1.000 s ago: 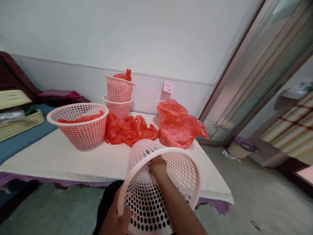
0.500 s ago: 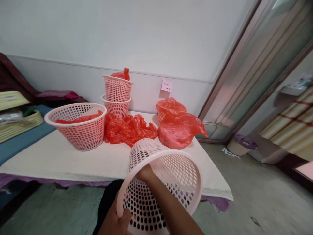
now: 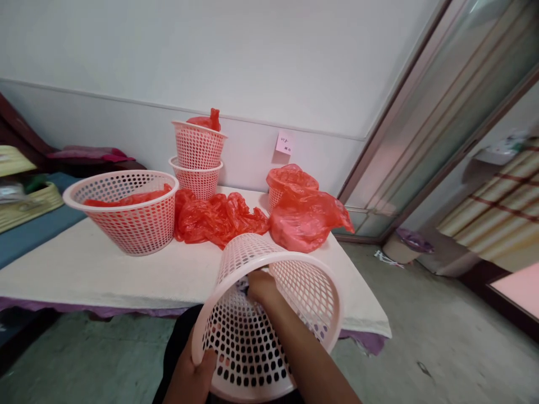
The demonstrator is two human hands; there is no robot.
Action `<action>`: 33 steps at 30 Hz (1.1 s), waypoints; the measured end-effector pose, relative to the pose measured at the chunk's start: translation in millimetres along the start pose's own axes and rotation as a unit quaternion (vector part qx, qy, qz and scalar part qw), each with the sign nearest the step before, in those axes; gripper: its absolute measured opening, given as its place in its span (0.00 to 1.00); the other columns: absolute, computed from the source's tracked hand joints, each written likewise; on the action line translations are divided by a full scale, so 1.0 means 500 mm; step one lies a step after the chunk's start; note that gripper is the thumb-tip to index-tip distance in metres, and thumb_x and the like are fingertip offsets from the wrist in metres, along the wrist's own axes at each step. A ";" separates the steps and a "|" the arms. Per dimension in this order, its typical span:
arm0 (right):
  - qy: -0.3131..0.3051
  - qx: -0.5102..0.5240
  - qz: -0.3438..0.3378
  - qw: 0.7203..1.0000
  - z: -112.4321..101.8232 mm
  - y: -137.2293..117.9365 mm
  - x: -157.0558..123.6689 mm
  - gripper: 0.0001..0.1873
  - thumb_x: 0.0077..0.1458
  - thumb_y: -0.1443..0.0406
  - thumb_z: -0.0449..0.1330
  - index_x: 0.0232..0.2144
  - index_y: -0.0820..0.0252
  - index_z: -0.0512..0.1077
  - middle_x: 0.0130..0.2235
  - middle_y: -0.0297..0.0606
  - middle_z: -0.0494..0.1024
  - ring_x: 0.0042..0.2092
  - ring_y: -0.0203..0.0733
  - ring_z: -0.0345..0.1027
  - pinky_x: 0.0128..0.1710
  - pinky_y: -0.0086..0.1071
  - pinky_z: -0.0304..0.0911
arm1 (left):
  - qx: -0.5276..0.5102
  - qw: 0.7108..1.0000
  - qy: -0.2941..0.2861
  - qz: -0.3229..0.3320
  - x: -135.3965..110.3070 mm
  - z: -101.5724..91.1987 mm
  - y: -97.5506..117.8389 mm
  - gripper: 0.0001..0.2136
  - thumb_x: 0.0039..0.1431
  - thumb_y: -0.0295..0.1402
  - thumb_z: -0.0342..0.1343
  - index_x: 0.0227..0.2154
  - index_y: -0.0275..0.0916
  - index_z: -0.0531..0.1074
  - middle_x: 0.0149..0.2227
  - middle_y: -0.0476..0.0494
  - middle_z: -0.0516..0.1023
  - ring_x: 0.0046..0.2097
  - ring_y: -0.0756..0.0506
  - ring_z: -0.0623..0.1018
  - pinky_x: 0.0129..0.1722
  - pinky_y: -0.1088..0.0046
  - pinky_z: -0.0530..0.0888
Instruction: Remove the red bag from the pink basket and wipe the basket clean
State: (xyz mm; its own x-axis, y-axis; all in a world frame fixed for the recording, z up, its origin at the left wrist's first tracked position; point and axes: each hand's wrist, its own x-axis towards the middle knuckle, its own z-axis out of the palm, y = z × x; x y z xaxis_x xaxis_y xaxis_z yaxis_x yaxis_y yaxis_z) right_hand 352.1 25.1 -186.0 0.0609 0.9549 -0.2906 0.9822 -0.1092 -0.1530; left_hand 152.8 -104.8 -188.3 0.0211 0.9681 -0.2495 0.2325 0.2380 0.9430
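Left hand [image 3: 191, 377] grips near rim of pink perforated basket [image 3: 269, 325], tilted on its side, mouth toward camera, just off table's near edge [image 3: 126, 300]. Right hand [image 3: 260, 286] reaches deep inside basket, fingers curled at its base; whether they pinch anything, cannot tell. Since a second ago: right hand pulled back slightly, then pushed in again; basket dropped a little lower and closer. Suggests work inside basket is ongoing. Beyond on table: large basket [image 3: 126, 210] at left edge, loose red bags [image 3: 219, 219] mid-table, stacked baskets [image 3: 197, 160] at far edge.
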 end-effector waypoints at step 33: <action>0.372 0.364 -0.074 0.851 0.028 0.131 -0.334 0.20 0.51 0.69 0.54 0.46 0.54 0.74 0.42 0.39 0.74 0.48 0.48 0.69 0.44 0.36 0.66 | -0.096 0.995 0.008 -0.028 0.062 -0.105 0.008 0.23 0.54 0.49 0.56 0.44 0.34 0.72 0.34 0.40 0.83 0.40 0.36 0.81 0.37 0.66 0.79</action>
State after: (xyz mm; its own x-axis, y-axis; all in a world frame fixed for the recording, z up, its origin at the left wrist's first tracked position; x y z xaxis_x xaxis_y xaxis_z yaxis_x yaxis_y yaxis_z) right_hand 403.8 -145.5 -160.5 0.3072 0.8542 0.4194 0.6345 0.1446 -0.7592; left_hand 103.2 -69.8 -180.9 -0.0025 0.9537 -0.3008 0.0422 0.3006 0.9528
